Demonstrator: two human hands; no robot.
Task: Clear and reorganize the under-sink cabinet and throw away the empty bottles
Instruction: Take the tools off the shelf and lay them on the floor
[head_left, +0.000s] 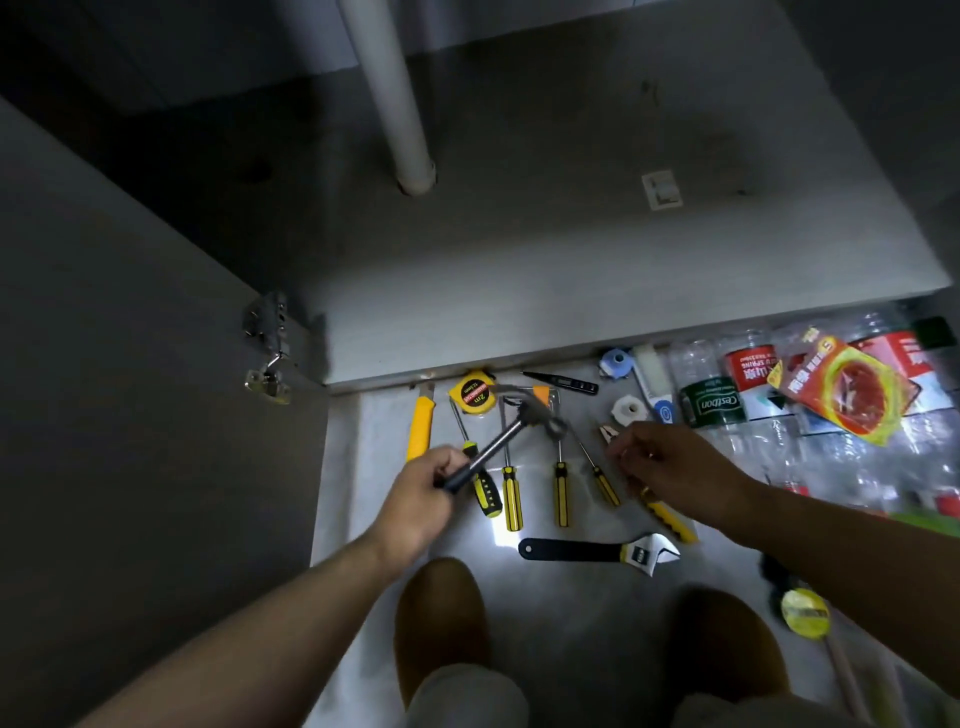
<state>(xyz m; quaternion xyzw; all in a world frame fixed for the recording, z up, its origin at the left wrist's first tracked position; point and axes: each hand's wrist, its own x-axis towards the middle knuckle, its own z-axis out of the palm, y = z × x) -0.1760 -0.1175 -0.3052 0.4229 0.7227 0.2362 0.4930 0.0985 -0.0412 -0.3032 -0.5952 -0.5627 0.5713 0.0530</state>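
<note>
Before open cabinet (571, 260): my left hand (421, 499) clenches hammer (498, 441) above screwdrivers (511, 499). Right hand (675, 462) over pliers (605, 434), grip blurred, cannot tell. Empty bottles (701, 400) piled right. Lift hammer clear, head level.

Cabinet (571, 270) open. Clear empty bottles (711, 410) heaped on floor at its right front. Hammer (498, 447) tilted up in left hand (421, 493).

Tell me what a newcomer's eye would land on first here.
The hammer, gripped by the left hand, sits at centre above a row of yellow-handled screwdrivers laid out in front of the cabinet. To the right lies a heap of clear plastic bottles under a red and yellow packet. Behind, a white pipe runs down into the dark cabinet.
</note>
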